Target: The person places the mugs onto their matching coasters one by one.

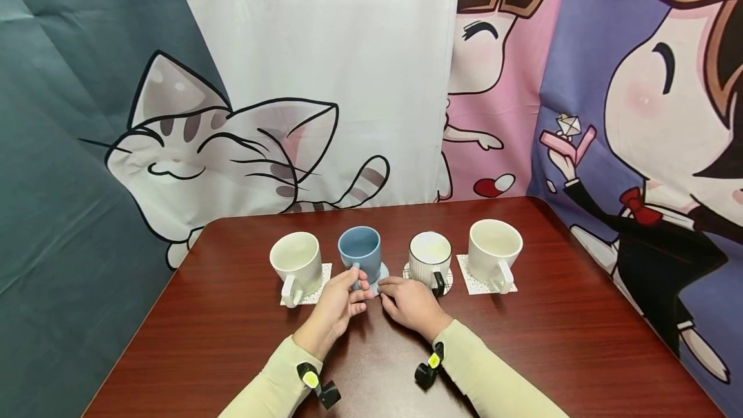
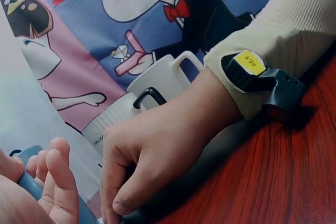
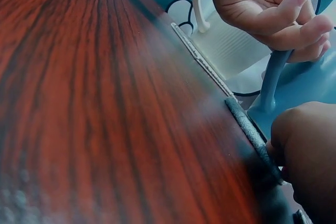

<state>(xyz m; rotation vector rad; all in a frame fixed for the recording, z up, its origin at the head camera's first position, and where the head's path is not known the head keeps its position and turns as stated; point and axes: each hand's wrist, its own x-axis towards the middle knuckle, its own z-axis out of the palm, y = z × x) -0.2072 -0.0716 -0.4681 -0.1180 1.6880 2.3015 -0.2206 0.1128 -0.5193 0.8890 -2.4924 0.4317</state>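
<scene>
A blue mug (image 1: 360,245) stands on a round light-blue coaster (image 1: 384,271), second from the left in a row of mugs. My left hand (image 1: 339,300) pinches its handle (image 3: 273,80) from the near side, the other fingers loosely bent. At the coaster's near right edge, my right hand (image 1: 415,302) pinches the rim between thumb and fingers, knuckles up. The right wrist view shows the coaster's thick edge (image 3: 245,125) close by those fingertips. Just behind the right hand is a white ribbed mug (image 1: 429,251) with a black handle and black rim, on a round patterned coaster.
A cream mug (image 1: 296,255) sits on a square speckled coaster (image 1: 326,274) to the left; another cream mug (image 1: 493,244) sits on a similar coaster (image 1: 473,286) at the right. Behind the reddish-brown wooden table (image 1: 220,328) hangs a cartoon-printed cloth (image 1: 371,50).
</scene>
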